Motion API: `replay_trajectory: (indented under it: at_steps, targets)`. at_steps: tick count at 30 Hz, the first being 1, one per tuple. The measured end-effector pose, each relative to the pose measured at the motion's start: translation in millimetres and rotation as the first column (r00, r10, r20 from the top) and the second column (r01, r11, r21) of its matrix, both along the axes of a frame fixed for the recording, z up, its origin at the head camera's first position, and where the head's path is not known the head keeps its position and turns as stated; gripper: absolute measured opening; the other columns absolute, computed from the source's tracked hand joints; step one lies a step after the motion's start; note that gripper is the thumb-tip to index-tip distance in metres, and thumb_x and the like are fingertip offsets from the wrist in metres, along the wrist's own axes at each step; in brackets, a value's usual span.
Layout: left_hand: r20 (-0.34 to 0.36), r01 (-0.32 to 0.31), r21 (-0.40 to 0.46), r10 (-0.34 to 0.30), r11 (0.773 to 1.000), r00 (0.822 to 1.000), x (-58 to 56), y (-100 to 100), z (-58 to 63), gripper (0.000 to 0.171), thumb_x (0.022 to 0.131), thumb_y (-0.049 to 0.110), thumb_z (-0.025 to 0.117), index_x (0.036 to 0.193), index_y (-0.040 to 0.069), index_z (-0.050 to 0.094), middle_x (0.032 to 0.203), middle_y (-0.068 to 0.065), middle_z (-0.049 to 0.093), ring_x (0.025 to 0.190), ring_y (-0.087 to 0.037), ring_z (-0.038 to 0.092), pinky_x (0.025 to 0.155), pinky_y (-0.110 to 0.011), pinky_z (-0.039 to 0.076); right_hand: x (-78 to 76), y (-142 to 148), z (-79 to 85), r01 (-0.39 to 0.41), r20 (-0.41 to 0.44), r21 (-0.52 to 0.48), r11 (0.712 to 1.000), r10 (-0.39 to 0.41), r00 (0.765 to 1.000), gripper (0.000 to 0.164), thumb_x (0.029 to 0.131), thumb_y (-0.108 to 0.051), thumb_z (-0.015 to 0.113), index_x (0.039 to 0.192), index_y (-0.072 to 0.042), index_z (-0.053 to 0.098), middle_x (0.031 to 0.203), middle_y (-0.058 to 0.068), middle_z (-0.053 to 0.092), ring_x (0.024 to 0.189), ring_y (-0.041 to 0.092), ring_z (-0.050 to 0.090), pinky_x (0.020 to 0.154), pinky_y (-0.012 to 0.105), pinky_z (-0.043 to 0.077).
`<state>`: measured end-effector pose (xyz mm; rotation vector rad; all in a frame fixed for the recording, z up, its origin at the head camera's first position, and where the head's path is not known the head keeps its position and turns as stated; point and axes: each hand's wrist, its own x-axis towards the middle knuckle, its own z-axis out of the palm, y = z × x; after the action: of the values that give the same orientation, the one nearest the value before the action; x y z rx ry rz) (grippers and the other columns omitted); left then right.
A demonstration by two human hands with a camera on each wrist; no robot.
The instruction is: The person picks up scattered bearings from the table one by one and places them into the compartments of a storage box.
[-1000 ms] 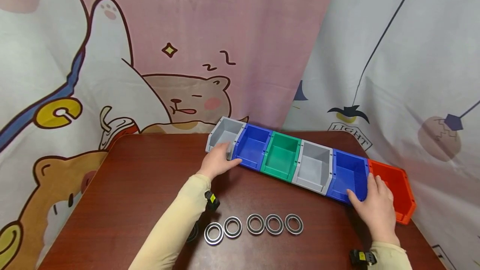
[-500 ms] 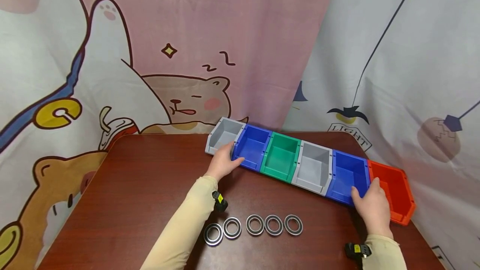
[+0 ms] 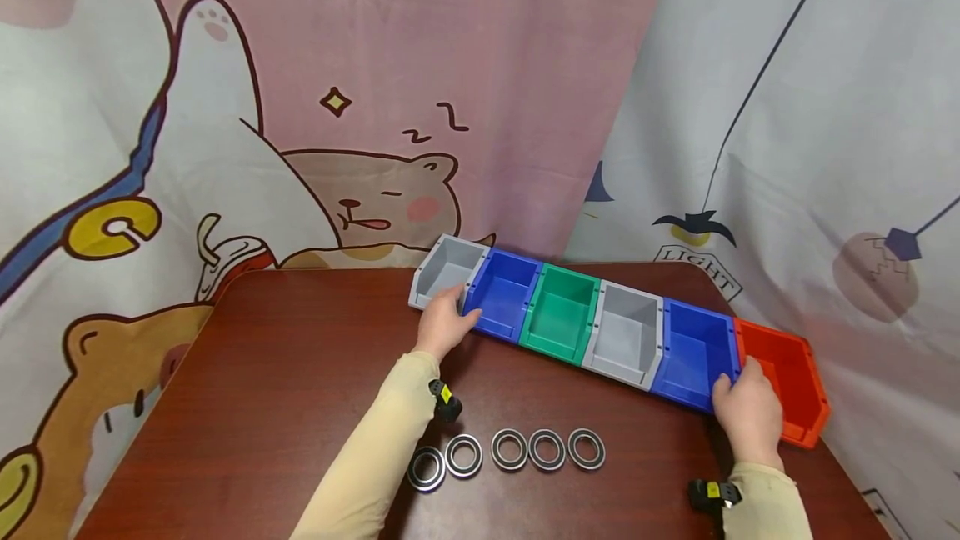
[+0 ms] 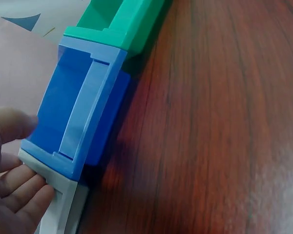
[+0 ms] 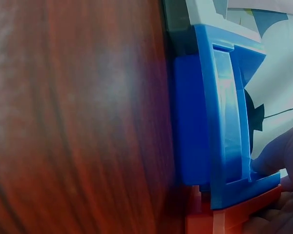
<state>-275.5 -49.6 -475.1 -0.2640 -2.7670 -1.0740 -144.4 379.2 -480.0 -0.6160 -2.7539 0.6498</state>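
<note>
A joined row of plastic storage bins slants across the table, from a grey bin [image 3: 442, 273] at the far left to a red bin [image 3: 798, 386] at the right. My left hand [image 3: 441, 325] grips the wall where the grey bin meets the left blue bin [image 4: 63, 107], fingers on the grey side and thumb on the blue. My right hand [image 3: 750, 417] pinches the wall between the right blue bin [image 5: 232, 122] and the red bin, its thumb inside the blue one. Some fingertips are hidden behind the walls.
Several ring-shaped bearings [image 3: 585, 432] lie in a line on the brown table [image 3: 285, 373], nearer than the bins. A green bin [image 3: 562, 311] and another grey bin [image 3: 626, 332] form the middle of the row. A printed curtain [image 3: 525, 107] hangs behind the table.
My left hand has shifted slightly right along the bins. The right hand has drawn in, its thumb closing against the blue bin's wall. The left forearm now covers the leftmost bearing.
</note>
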Motion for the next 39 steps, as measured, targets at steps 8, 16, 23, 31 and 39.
replay_trajectory:
  at_steps: [8, 16, 23, 31, 39]
  targets:
    - [-0.009, -0.151, -0.091, 0.151, 0.984, 0.989, -2.8, 6, -0.8, 0.038, 0.085, 0.026, 0.077, 0.116, 0.005, 0.071, 0.105, -0.015, 0.069, 0.097, -0.031, 0.064, 0.082, -0.046, 0.052, -2.2, 4, -1.1, -0.009, -0.011, 0.009, 1.000, 0.009, 1.000, 0.050, 0.094, -0.011, 0.045, 0.131, 0.023, 0.037, 0.116, 0.048, 0.047, 0.097, 0.062, 0.051, 0.085, 0.068, 0.041]
    - [-0.078, -0.206, -0.149, 0.196, 0.967, 0.977, -3.4, 5, -2.9, 0.030, 0.082, 0.023, 0.077, 0.105, 0.005, 0.072, 0.094, -0.014, 0.068, 0.088, -0.031, 0.066, 0.073, -0.047, 0.052, -3.1, 5, 3.2, -0.010, -0.027, 0.026, 1.000, 0.011, 1.000, 0.048, 0.093, -0.012, 0.046, 0.127, 0.021, 0.041, 0.113, 0.047, 0.050, 0.093, 0.062, 0.053, 0.081, 0.067, 0.042]
    - [-0.143, -0.215, -0.245, 0.184, 0.945, 0.972, 1.2, 3, 2.4, 0.020, 0.079, 0.021, 0.075, 0.088, 0.004, 0.067, 0.084, -0.013, 0.064, 0.080, -0.032, 0.065, 0.066, -0.046, 0.052, -8.7, 5, 16.0, -0.026, 0.075, 0.043, 0.999, 0.022, 0.997, 0.049, 0.092, -0.015, 0.048, 0.126, 0.020, 0.042, 0.114, 0.045, 0.051, 0.092, 0.059, 0.055, 0.079, 0.066, 0.045]
    - [-0.214, -0.255, -0.248, 0.204, 0.935, 0.955, 11.6, -19, 16.6, 0.022, 0.074, 0.021, 0.073, 0.067, 0.009, 0.056, 0.073, -0.012, 0.061, 0.067, -0.034, 0.062, 0.054, -0.047, 0.047, -12.5, -2, 22.3, -0.109, 0.052, 0.049, 0.993, 0.106, 0.993, 0.049, 0.093, -0.018, 0.050, 0.128, 0.017, 0.046, 0.117, 0.043, 0.052, 0.093, 0.057, 0.054, 0.080, 0.065, 0.044]
    - [-0.285, -0.319, -0.219, 0.252, 0.922, 0.925, 29.9, -55, 46.7, 0.016, 0.072, 0.022, 0.072, 0.073, 0.007, 0.064, 0.079, -0.012, 0.064, 0.068, -0.034, 0.063, 0.053, -0.047, 0.047, -20.6, -30, 29.0, -0.167, -0.028, 0.050, 0.985, 0.168, 0.985, 0.044, 0.092, -0.017, 0.054, 0.124, 0.013, 0.052, 0.110, 0.040, 0.058, 0.087, 0.055, 0.057, 0.075, 0.062, 0.045]
